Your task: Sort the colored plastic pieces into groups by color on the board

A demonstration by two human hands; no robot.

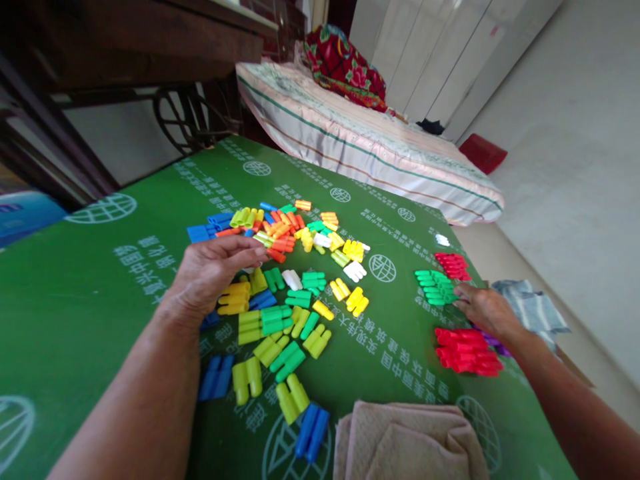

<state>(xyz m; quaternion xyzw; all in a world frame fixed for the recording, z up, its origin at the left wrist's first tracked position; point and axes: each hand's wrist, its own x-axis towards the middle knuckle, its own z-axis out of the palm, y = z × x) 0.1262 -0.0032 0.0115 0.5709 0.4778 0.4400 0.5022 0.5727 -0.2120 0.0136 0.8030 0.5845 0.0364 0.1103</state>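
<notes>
Tabletop point(165, 227) in green, printed with white characters and globe emblems, fills most of the view, with a pale striped bed point(360, 143) beyond its far edge and dark wooden furniture point(150, 40) at far left. On the bed's far part lies a red floral bundle point(345, 70). A folded brown cloth point(410, 443) sits at the near edge, right of centre. Across the middle of the tabletop spreads a loose scatter of plastic blocks point(287, 357) shaped like joined tubes: orange, yellow and blue ones crowd its far part, while green, lime and blue ones lie more spaced out toward the near side. The left hand point(220, 267) is over the left side of this scatter, thumb and forefinger drawn together just beside the lime and orange pieces; whether they pinch one I cannot tell. The right hand point(487, 310) is at the right edge, its bent fingers touching the right end of a green cluster point(435, 288); how firmly they grasp it cannot be seen. A larger red cluster point(465, 352) lies on the near side of the green one, with purple pieces point(495, 342) partly hidden by the right wrist. A smaller red group point(453, 265) lies on the far side, and past it are tiny white pieces point(441, 240).
</notes>
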